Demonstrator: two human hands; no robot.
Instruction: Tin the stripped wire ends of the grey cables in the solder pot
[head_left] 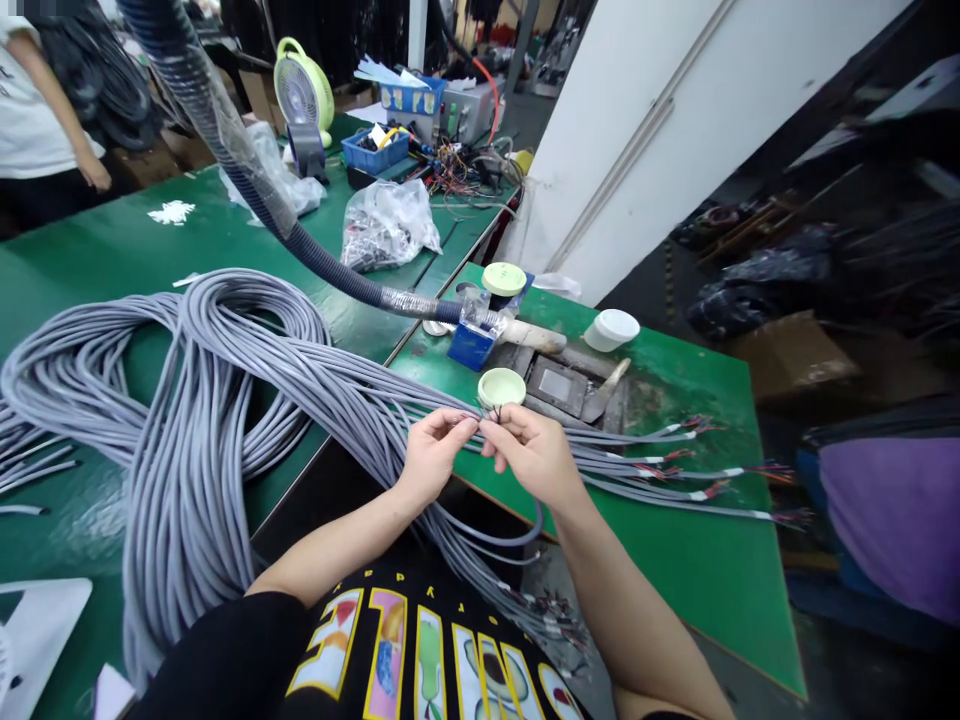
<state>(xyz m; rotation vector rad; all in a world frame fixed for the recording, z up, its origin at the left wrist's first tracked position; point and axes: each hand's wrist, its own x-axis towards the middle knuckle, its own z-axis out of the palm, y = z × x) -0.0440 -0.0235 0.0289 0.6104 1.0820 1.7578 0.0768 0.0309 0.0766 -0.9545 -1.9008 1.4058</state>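
My left hand [433, 455] and my right hand [527, 450] meet fingertip to fingertip above the green table's [675, 560] near edge. Both pinch the thin stripped wires [480, 420] at the end of one grey cable. A big bundle of grey cables [202, 420] loops over the left table and runs under my hands. Several cable ends with red and dark stripped wires [697, 460] lie fanned out to the right of my right hand. A small pale green dish [502, 386] sits just behind my fingers.
A corrugated hose [225, 140] hangs down to a blue block [471, 345] by a dark metal plate [559, 385]. A white lid [611, 328], a green lid [504, 279], plastic bags [386, 225], a fan [301, 92] and blue bins [375, 150] stand farther back. Another person [37, 120] stands at the far left.
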